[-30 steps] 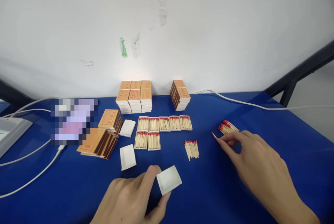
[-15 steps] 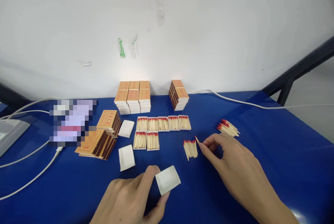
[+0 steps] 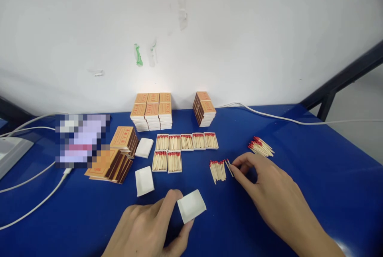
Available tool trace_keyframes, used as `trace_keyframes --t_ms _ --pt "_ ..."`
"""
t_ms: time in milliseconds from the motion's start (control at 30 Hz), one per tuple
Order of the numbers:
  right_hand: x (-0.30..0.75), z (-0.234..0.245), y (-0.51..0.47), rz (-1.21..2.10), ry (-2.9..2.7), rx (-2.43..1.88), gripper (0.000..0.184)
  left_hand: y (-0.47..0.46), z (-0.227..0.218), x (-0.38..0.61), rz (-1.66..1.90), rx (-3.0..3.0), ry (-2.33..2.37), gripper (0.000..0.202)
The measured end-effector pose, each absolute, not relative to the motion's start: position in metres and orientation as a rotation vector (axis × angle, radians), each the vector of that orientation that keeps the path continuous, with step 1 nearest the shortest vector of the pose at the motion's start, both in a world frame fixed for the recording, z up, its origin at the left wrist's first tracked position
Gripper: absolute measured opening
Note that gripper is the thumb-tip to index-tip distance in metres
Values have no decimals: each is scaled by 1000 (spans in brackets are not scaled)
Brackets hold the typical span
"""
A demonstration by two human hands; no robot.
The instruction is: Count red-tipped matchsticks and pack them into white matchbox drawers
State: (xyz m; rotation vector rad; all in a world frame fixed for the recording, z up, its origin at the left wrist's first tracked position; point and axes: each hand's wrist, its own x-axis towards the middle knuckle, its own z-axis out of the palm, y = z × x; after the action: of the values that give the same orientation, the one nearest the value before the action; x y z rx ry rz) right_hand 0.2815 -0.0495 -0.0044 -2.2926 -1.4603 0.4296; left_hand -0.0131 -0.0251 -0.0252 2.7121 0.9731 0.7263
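My left hand (image 3: 149, 229) pinches an empty white matchbox tray (image 3: 191, 206) between thumb and forefinger near the table's front. My right hand (image 3: 269, 187) pinches a single red-tipped match (image 3: 229, 167) and holds it against the right side of a small pile of matches (image 3: 218, 170). A second, looser pile of matches (image 3: 261, 147) lies further right, behind the hand. Several white trays filled with matches (image 3: 185, 142) sit in two rows at the middle of the blue table (image 3: 314, 161).
Two more empty white trays (image 3: 144, 180) lie left of centre. Orange matchbox sleeves are stacked at the back (image 3: 152, 110), at back right (image 3: 204, 108) and in leaning piles at left (image 3: 115, 157). White cables (image 3: 36, 205) run over the table's left side and back edge.
My right hand moved left from the right-hand pile of matches to the small pile, carrying one match. My left hand stayed still with the empty tray.
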Motion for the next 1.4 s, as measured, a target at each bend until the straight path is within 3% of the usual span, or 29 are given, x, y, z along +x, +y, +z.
trace_keyframes --t_ms 267,500,633,833,1167,1400 --pt "279 -3 -49 433 -1455 -2200 39 -25 -25 -14 712 2703 977 13" --pt "308 -12 -52 -139 -1422 -2334 51 -26 -26 -14 718 2702 987 11" --pt "319 -17 -55 -274 -1452 -2395 52 -27 -26 -15 719 2697 976 10" --pt "321 -19 -52 -231 -1456 -2387 54 -24 -26 -14 732 2728 988 13" --pt "314 -17 -53 -69 -1448 -2316 72 -25 -26 -14 708 2697 984 11" --pt "297 -14 -55 186 -1520 -2258 57 -27 -26 -16 677 2689 993 13"
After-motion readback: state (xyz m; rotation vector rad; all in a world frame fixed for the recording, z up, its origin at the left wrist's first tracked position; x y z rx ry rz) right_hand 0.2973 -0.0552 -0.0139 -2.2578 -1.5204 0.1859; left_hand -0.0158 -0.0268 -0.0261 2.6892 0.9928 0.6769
